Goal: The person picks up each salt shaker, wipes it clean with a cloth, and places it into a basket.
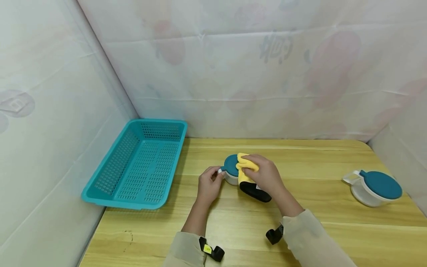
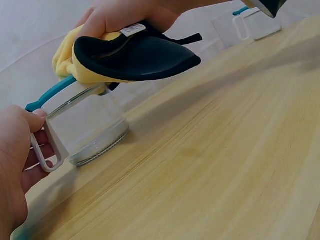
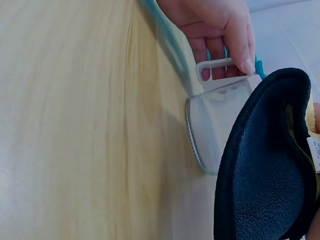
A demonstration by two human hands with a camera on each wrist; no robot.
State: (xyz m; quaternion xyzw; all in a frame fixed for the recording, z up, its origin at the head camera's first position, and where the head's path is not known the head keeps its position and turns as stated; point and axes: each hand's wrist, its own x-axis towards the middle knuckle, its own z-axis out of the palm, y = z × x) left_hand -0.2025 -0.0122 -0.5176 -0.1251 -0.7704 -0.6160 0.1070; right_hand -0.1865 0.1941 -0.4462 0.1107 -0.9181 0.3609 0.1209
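Note:
A clear jar (image 2: 95, 122) with a white handle (image 2: 59, 142) and a teal lid (image 1: 231, 164) stands upright on the wooden table. My left hand (image 1: 208, 185) pinches that handle, the thumb on top by the lid's tab and the fingers behind. In my right hand (image 1: 265, 175) is a bunched cleaning cloth (image 1: 245, 177), yellow on one side and black on the other. The cloth lies over the right part of the lid, hiding it. Its black side (image 3: 265, 160) hangs beside the jar in the right wrist view.
A teal perforated plastic basket (image 1: 181, 148) sits at the left of the table (image 1: 317, 159). Toward the right edge stands a second clear jar (image 1: 365, 194) with a teal lid and white handle. Fabric-covered walls (image 1: 217, 74) close off the back and sides.

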